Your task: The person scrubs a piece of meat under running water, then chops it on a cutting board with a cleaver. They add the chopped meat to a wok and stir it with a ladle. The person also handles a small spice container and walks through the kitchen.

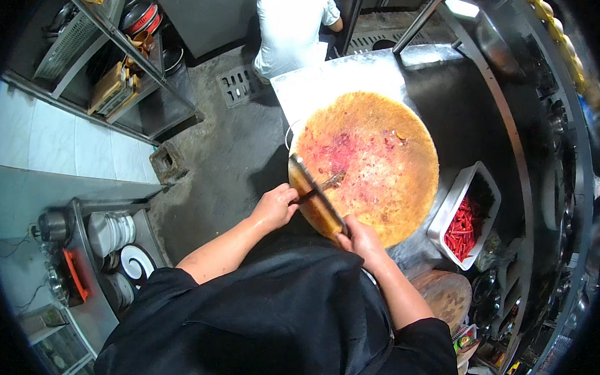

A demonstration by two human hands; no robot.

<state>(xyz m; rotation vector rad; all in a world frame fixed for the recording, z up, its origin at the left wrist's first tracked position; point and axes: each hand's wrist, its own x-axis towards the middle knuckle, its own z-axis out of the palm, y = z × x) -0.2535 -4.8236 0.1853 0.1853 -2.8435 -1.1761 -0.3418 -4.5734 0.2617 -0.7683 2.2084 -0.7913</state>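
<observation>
A large round chopping board [402,192] lies before me, stained red and strewn with small scraps. My right hand [365,239] grips a cleaver [316,190] near the board's lower left edge, its blade seen almost edge-on. In my left hand [275,207] is one end of a long dark brown strip of food [337,179], whose exact kind I cannot tell. The strip crosses the cleaver's line, and its far end rests on the board. Part of it is hidden by the blade. A small yellowish scrap [400,136] lies near the board's upper right.
Right of the board, a metal tray [437,231] holds red chillies [462,230]. A second wooden board [446,299] is beside my right forearm. Ahead, a person in a white shirt [294,27] is close to the metal table [294,86]. Plates [111,233] fill a left-hand shelf.
</observation>
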